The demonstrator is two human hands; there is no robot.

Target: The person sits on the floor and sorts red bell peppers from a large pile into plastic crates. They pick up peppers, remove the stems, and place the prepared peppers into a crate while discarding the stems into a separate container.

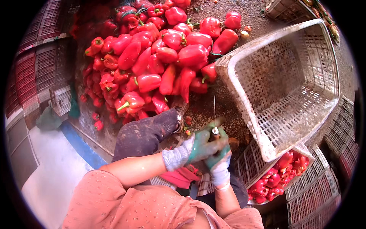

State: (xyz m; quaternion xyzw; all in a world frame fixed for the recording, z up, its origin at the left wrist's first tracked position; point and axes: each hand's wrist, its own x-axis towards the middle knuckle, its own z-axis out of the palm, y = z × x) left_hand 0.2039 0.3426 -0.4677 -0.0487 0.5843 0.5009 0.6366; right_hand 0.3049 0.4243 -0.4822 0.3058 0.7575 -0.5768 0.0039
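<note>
Both hands wear green-coated work gloves with pale knit cuffs and meet in front of the body. My right hand [220, 153] is closed around the dark handle of a knife [214, 114], whose thin blade points away from me. Motion blurs my left hand [201, 147], which overlaps the right at the handle; whether it grips anything cannot be told. Beyond the hands and to the left lies a large heap of red bell peppers [165, 54], some with green stems. Small pepper scraps [187, 132] lie on the ground near the left hand.
A dirty white plastic crate [248, 114] lies tilted at the right, its opening towards me. Below it, another crate [248, 167] holds red peppers [271, 180]. More crates [311, 189] stand at the lower right, and stacked crates [45, 68] at the left. My dark-trousered leg [143, 134] borders the heap.
</note>
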